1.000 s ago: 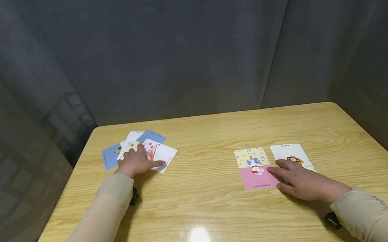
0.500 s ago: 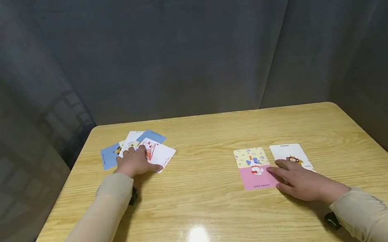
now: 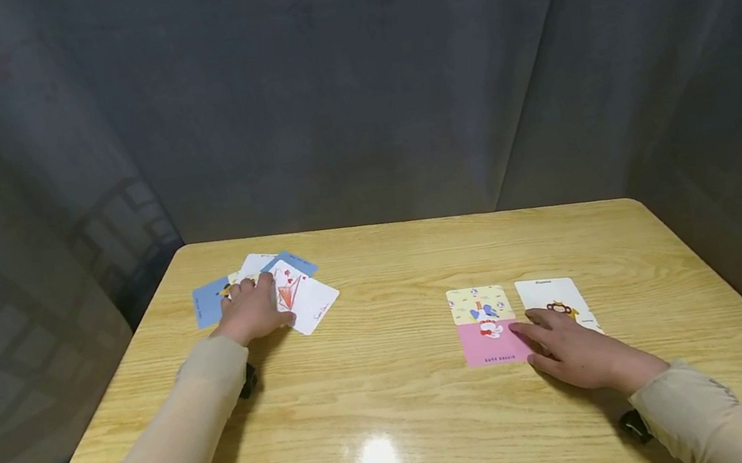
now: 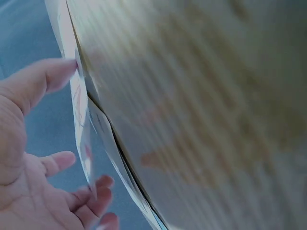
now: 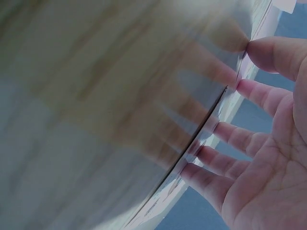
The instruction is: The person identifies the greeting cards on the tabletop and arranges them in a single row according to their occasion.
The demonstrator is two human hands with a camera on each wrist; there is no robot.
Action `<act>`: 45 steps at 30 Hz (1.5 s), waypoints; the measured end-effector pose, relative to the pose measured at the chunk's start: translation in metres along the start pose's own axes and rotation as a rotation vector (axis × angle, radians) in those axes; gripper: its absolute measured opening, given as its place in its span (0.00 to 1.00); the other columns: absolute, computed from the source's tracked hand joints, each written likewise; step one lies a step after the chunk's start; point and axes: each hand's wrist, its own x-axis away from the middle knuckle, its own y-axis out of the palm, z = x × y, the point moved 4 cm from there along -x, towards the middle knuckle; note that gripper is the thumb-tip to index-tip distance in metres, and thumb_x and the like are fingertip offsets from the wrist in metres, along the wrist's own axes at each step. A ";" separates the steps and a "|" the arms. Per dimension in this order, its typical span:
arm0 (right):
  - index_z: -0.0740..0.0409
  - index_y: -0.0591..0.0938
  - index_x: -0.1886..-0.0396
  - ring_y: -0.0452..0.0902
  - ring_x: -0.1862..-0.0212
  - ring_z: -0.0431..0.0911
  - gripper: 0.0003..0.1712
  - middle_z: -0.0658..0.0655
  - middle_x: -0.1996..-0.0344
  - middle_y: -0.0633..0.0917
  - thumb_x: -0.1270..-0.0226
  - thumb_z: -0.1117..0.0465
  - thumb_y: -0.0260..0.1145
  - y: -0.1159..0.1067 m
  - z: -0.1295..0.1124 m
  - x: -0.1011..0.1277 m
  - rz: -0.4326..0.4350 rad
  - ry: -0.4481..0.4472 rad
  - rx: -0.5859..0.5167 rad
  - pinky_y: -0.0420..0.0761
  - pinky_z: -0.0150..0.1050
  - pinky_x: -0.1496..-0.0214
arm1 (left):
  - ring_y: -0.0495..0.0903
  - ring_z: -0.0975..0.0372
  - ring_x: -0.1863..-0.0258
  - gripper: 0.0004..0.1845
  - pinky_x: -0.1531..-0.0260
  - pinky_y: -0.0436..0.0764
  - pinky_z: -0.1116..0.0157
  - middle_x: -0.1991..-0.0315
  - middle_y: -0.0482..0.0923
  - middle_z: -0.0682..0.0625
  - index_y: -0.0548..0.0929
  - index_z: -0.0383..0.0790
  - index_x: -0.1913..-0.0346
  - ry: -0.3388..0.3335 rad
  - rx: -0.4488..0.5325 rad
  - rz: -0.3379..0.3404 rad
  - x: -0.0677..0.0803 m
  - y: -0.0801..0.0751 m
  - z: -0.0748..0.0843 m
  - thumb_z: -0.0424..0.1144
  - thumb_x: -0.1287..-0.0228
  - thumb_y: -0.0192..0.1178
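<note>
The loose pile of cards [image 3: 279,289] lies at the desk's [image 3: 405,410] ten o'clock under the flat, spread left hand [image 3: 250,313]. At four o'clock, the right hand [image 3: 576,349] rests flat-fingered on the pink-and-yellow card [image 3: 484,311] and the white monkey card [image 3: 549,293] beside it. The wrist views alone show fingertips [image 5: 242,86] pressing card edges.

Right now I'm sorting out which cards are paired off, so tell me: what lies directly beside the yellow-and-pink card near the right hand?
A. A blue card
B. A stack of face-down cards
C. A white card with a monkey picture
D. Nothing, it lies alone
C: in the head view the white monkey card lies just right of the yellow-and-pink card, with the right hand resting across their near edges.
</note>
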 end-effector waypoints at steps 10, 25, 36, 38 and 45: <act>0.63 0.76 0.31 0.64 0.32 0.76 0.30 0.76 0.34 0.70 0.27 0.54 0.68 0.001 0.001 0.001 -0.003 0.002 -0.005 0.68 0.70 0.38 | 0.69 0.35 0.42 0.30 0.41 0.64 0.36 0.42 0.73 0.26 0.66 0.22 0.31 0.084 0.145 0.187 -0.004 -0.008 -0.001 0.35 0.31 0.58; 0.63 0.77 0.31 0.65 0.32 0.75 0.30 0.77 0.34 0.70 0.27 0.54 0.67 0.000 0.000 0.001 -0.003 -0.003 -0.016 0.68 0.70 0.37 | 0.76 0.51 0.64 0.20 0.66 0.73 0.58 0.56 0.74 0.37 0.72 0.28 0.34 0.151 0.617 0.226 -0.002 -0.018 0.017 0.29 0.23 0.41; 0.62 0.76 0.30 0.64 0.31 0.75 0.30 0.77 0.33 0.70 0.26 0.54 0.67 -0.001 -0.002 0.000 -0.011 0.006 -0.025 0.67 0.70 0.36 | 0.73 0.55 0.68 0.17 0.64 0.73 0.58 0.58 0.76 0.39 0.75 0.26 0.38 0.265 0.672 0.152 0.001 -0.009 0.061 0.27 0.23 0.45; 0.62 0.76 0.30 0.64 0.31 0.75 0.30 0.77 0.33 0.70 0.26 0.54 0.67 -0.002 -0.002 0.000 -0.010 0.006 -0.023 0.67 0.70 0.36 | 0.71 0.56 0.69 0.17 0.65 0.72 0.59 0.59 0.76 0.39 0.75 0.27 0.38 0.278 0.672 0.123 0.001 -0.006 0.070 0.27 0.24 0.46; 0.62 0.76 0.29 0.63 0.31 0.75 0.30 0.76 0.33 0.70 0.26 0.54 0.67 -0.002 -0.003 0.001 -0.015 0.013 -0.026 0.66 0.70 0.35 | 0.69 0.60 0.75 0.17 0.73 0.71 0.62 0.63 0.77 0.43 0.78 0.29 0.40 0.299 0.654 0.046 0.001 0.008 0.097 0.26 0.26 0.48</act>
